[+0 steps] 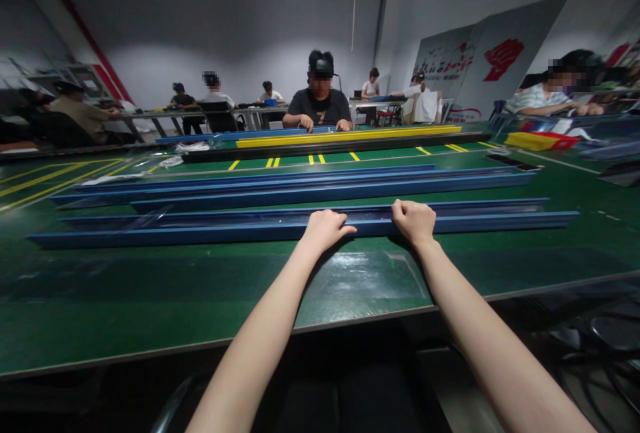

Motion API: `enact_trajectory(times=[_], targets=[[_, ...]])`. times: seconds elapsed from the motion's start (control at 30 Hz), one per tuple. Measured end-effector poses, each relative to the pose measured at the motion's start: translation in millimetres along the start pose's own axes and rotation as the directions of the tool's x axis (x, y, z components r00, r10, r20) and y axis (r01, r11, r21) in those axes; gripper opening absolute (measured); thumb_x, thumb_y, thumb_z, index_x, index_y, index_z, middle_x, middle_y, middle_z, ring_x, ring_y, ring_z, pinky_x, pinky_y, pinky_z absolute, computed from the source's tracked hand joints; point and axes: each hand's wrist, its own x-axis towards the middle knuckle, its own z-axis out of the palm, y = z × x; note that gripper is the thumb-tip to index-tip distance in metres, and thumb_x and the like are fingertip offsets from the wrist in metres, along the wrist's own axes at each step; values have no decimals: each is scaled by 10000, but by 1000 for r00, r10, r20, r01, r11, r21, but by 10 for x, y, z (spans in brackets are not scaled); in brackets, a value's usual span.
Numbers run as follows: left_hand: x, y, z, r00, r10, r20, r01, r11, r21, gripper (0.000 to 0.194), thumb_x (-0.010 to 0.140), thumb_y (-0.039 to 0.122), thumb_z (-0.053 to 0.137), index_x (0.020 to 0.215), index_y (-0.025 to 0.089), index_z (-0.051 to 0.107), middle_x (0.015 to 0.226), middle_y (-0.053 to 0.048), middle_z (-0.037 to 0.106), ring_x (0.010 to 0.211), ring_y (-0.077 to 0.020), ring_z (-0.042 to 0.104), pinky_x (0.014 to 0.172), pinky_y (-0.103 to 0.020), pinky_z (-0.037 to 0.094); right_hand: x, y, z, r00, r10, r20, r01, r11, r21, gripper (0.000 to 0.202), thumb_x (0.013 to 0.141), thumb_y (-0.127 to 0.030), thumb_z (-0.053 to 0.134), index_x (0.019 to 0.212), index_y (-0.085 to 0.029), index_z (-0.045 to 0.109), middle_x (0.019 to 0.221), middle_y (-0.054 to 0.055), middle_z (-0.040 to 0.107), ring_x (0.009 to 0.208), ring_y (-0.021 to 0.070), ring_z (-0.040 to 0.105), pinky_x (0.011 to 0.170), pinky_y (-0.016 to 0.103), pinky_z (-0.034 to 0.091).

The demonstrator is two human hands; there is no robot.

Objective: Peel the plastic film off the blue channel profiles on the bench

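Note:
Nearest to me, a long blue channel-shaped strip lies across the table, with clear plastic visible along its trough. My left hand is closed over its near wall around the middle; the fingers curl into the trough and the thumb lies along the front side. A short way to the right, my right hand is curled like a fist on the same wall, its fingertips hidden from view. In front of both wrists, a flat sheet of clear plastic rests on the table.
Behind are more blue channels, a yellow strip and a black strip. A phone and a yellow-and-red tray are at the right. Across the green table sits a co-worker; others work around.

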Motion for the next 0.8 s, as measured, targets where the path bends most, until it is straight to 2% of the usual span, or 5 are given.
enact_trajectory(times=[0.33,0.57,0.8], targets=[[10,-4,10,1000,-5,3,5,1000,2,382,818,524,404,801,207,616,847,-51,663,836,-195,600,648,-245,395,1,-12,-15,1000,2,17,-2,1000,-7,415,801,-313,353,582,-156,668,646,89,668,549,140,530,504,239,203],[-8,15,4,999,-35,-2,35,999,4,382,805,541,417,964,213,534,826,-54,666,797,-206,615,637,-254,399,0,-21,-28,999,13,31,-13,1000,-11,412,800,-312,355,580,-153,665,646,91,668,555,139,534,503,237,202],[-8,23,-8,998,-60,32,60,998,-3,388,804,551,409,929,201,519,833,-65,664,818,-208,618,666,-256,403,-4,-21,-23,1000,13,21,-13,1000,-8,415,797,-312,352,568,-152,659,640,91,667,550,139,529,506,237,205]])
